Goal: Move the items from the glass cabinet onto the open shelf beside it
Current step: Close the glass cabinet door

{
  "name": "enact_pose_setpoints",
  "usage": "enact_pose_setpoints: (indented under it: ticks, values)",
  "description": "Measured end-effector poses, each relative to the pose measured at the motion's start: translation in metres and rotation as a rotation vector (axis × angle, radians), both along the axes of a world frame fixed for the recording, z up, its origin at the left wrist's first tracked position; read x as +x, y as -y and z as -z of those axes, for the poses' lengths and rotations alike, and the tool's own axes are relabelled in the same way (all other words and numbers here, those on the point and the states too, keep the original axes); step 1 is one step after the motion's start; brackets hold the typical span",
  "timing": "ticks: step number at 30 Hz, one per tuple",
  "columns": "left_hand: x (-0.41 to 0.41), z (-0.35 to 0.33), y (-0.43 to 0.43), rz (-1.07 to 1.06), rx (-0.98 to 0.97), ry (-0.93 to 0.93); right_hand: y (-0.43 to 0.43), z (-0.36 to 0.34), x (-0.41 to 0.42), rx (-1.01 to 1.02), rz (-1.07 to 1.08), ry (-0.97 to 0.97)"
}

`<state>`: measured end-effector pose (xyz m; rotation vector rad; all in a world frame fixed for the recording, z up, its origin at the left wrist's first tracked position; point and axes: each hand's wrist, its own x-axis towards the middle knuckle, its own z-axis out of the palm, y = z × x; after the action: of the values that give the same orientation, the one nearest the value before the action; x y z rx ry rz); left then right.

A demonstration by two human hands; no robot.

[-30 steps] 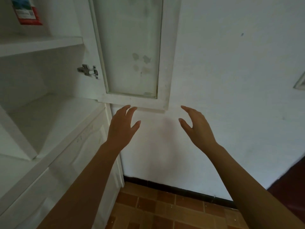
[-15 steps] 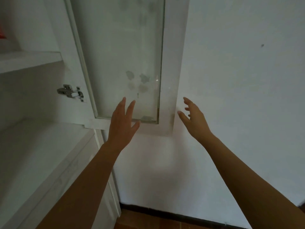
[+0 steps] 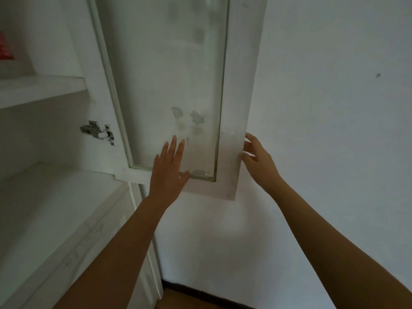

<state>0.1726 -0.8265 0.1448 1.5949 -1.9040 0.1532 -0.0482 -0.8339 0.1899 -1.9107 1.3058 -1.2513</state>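
Note:
The white cabinet's glass door (image 3: 160,85) stands swung wide open, flat against the wall. My left hand (image 3: 170,168) is raised in front of the lower glass pane with fingers straight; whether it touches the glass is unclear. My right hand (image 3: 259,161) has its fingertips at the door's outer edge, fingers spread and loosely bent, holding nothing. The cabinet's lower shelf (image 3: 49,210) is bare. A red packet (image 3: 5,49) shows at the far left on the upper shelf (image 3: 42,88).
A metal hinge (image 3: 98,131) joins the door to the cabinet side. A white wall (image 3: 334,130) fills the right. A lower cabinet door (image 3: 93,253) is below the shelf. Dark skirting and tiled floor (image 3: 200,295) lie at the bottom.
My view has tilted upward and closer to the door. Both hands rose from below the door to its lower part, the right reaching its outer edge.

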Motion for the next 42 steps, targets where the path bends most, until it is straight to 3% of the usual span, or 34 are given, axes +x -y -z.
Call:
enact_pose_setpoints:
  ticks: [20, 34, 42]
  values:
    - [0.006, 0.005, -0.068, -0.191, 0.025, -0.063, -0.046, -0.007, -0.007, -0.009, -0.138, 0.103]
    - [-0.008, 0.022, -0.169, -0.249, 0.03, -0.122, -0.095, -0.004, 0.014, -0.041, -0.395, 0.107]
    - [-0.021, 0.028, -0.201, -0.268, 0.055, 0.002, -0.115, 0.0, 0.031, -0.054, -0.526, 0.085]
